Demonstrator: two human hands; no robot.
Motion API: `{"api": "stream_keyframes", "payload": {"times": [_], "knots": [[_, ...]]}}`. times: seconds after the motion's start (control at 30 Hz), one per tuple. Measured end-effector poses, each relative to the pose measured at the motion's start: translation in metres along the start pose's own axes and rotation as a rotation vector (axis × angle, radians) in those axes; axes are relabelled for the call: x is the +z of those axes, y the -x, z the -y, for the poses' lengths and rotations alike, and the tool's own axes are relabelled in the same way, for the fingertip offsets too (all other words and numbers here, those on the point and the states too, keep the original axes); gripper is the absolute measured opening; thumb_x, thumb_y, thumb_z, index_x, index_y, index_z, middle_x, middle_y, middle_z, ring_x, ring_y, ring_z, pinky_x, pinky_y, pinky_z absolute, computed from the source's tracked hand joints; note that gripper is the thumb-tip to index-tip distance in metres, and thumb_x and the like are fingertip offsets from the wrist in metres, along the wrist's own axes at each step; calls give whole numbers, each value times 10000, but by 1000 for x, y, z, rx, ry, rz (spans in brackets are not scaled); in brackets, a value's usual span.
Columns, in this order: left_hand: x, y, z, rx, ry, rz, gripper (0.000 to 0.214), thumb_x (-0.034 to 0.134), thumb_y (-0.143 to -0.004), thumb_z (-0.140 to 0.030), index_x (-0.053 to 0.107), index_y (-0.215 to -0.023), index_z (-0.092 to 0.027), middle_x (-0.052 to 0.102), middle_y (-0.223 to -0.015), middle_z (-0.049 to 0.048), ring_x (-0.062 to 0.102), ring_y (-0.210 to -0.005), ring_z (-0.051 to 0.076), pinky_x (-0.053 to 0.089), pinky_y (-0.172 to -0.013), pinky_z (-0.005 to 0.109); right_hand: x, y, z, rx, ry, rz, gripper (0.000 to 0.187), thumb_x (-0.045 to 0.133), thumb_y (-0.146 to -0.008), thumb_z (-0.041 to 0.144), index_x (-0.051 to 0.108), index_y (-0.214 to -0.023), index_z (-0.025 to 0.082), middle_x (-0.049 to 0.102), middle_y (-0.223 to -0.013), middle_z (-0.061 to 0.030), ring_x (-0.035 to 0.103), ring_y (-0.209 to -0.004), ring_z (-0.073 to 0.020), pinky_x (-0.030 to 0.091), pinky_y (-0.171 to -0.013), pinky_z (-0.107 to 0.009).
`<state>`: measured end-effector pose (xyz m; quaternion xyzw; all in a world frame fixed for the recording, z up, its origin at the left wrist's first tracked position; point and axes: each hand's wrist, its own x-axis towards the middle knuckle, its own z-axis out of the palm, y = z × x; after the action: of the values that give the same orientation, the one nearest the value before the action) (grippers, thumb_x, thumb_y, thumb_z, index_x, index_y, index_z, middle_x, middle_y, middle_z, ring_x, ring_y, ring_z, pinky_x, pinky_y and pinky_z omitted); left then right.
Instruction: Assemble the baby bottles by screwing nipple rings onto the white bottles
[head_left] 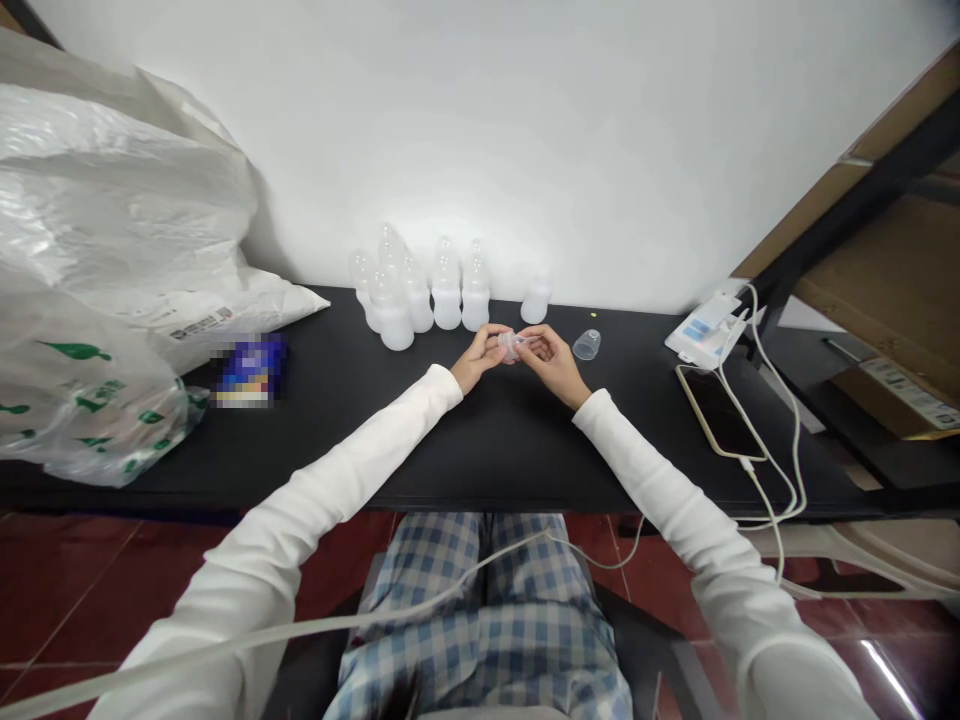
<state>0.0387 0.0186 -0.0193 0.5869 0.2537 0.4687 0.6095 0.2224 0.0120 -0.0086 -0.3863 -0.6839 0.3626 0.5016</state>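
Observation:
My left hand point(481, 357) is closed on a small translucent bottle collar point(509, 345), held just above the black table. On its other side my right hand point(551, 360) pinches at the same piece, with a thin pale part between the fingers; its exact shape is too small to tell. To the right of my right hand lies a clear dome cap point(587, 345). Behind it, near the wall, a white feeding bottle point(536, 300) stands without a dome cap. Several capped feeding bottles point(447, 300) stand upright in a group beyond my left hand.
A large white plastic bag point(112, 200) and a green-printed bag point(90, 400) fill the left side, beside a blurred blue packet point(251, 370). On the right are a phone point(720, 410) on a charging cable, a white power strip point(705, 330) and a cardboard box point(892, 390).

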Motion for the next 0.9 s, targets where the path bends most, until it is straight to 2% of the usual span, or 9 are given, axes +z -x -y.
{"api": "stream_keyframes", "payload": {"times": [0.13,0.27,0.37,0.53,0.63,0.77,0.9], "knots": [[2,3,-1,-45,-23,27,557,705,-809,-591,485,-1122,-188,695,-854,22,690,-787,168,516,-793,318,1,2,-1,-39,51,-15,445,709,-784,632,613,-924,221,645,-835,-8,606,-726,-137,536,-734,-314],[4,1,2,-84,-38,-58,377,573,-926,-525,535,-1025,-164,627,-701,-11,576,-594,108,454,-611,245,3,5,-1,-50,81,3,410,675,-816,620,614,-874,219,654,-789,-12,616,-731,-152,524,-715,-317],[7,-4,4,-133,-22,-113,325,516,-966,-483,544,-921,-163,572,-613,-20,494,-508,90,377,-505,213,4,5,1,-98,139,3,364,644,-849,587,612,-854,225,641,-774,-8,600,-715,-153,517,-698,-318],[11,-12,-1,-225,16,-140,419,484,-976,-513,528,-750,-162,467,-508,-33,359,-404,55,235,-406,190,4,4,4,-246,353,-6,263,581,-906,490,588,-832,237,616,-774,-10,547,-678,-143,510,-687,-316],[12,-13,-3,-288,20,-125,447,462,-978,-528,512,-715,-170,388,-471,-51,281,-370,44,161,-384,189,0,4,7,-314,485,45,232,521,-940,445,572,-835,244,594,-778,-13,536,-697,-149,505,-691,-314],[8,-13,-2,-357,38,-219,492,434,-979,-557,388,-635,-209,252,-434,-84,201,-332,37,151,-367,199,-11,3,13,-421,597,112,227,449,-990,372,555,-835,245,584,-803,-32,555,-765,-170,497,-737,-332],[2,-15,1,-364,27,-285,511,345,-986,-627,392,-672,-226,247,-428,-93,239,-321,58,203,-364,210,-30,0,16,-453,725,46,197,441,-1001,325,527,-842,247,586,-838,-55,573,-826,-196,487,-774,-350]]}}
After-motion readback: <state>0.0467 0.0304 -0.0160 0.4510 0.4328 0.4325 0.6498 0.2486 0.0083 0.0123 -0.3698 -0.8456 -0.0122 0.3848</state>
